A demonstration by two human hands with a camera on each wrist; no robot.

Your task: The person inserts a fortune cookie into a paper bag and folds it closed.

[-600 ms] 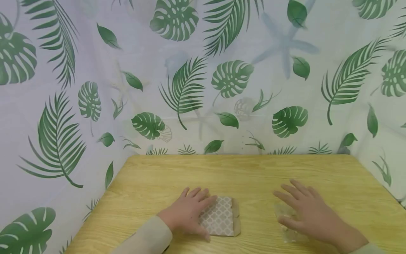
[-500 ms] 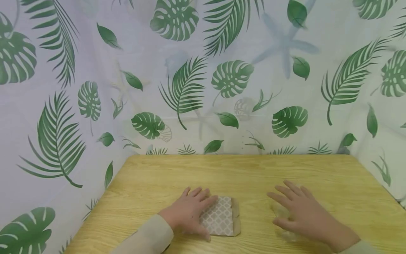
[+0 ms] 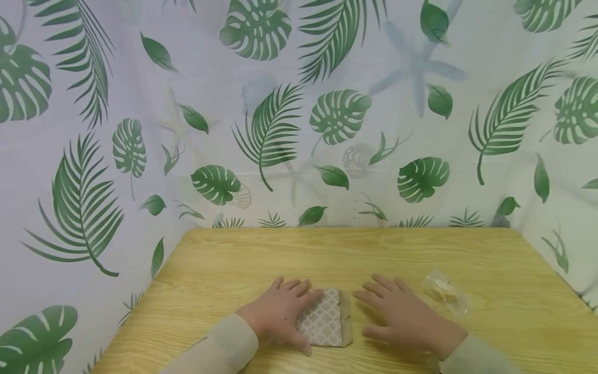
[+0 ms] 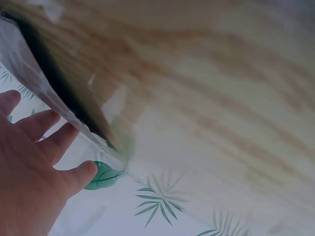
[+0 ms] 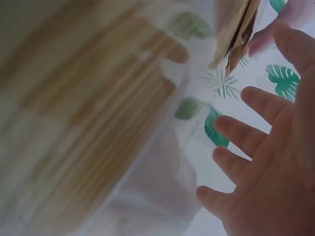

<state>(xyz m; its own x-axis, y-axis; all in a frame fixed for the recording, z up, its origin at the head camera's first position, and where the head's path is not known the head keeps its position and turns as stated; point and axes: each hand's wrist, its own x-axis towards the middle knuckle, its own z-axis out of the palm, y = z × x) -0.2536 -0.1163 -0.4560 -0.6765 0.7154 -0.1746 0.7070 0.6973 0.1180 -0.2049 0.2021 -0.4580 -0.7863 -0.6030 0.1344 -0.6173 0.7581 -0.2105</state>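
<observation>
My left hand (image 3: pixel 282 314) lies spread with straight fingers over the left part of a flat packet (image 3: pixel 322 322). The packet has a white lattice pattern on beige and a plain brown flap along its right side. Seen from the left wrist, the packet's edge (image 4: pixel 59 98) runs along my fingertips, with a dark gap in it. To the right of the flap, my right hand (image 3: pixel 404 317) is low over the table, fingers straight and apart. Beyond it lies a crumpled clear plastic bag (image 3: pixel 444 291) with something yellowish inside.
The wood-grain table (image 3: pixel 280 249) meets a white cloth (image 3: pixel 327 197) printed with green leaves at the back and on both sides. A bit of clear plastic (image 3: pixel 429 354) glints below my right wrist.
My right hand has moved left, closer to the packet, and the plastic bag behind it shows fully. My left hand and the packet stay where they were.
</observation>
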